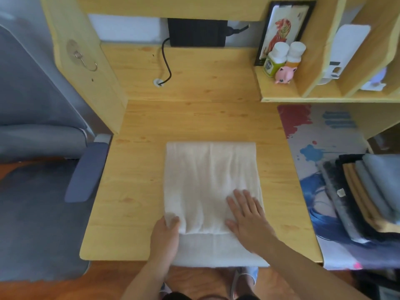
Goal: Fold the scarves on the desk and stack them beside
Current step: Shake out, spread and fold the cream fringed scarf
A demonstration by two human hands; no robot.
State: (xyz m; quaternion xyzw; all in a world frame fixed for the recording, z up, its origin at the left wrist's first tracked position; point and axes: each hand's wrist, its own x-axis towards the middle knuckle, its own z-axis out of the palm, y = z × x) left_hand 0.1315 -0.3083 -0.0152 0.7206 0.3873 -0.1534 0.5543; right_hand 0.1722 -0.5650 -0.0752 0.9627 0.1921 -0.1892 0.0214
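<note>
A cream scarf (211,180) lies folded on the desk (194,118), near its front edge. The left hand (166,232) pinches its near left corner; the right hand (249,217) presses flat, fingers straight. A stack (368,191) of folded scarves sits to the right.

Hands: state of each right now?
Left hand: grips the near left corner of the scarf.
Right hand: open, flat on the scarf.
</note>
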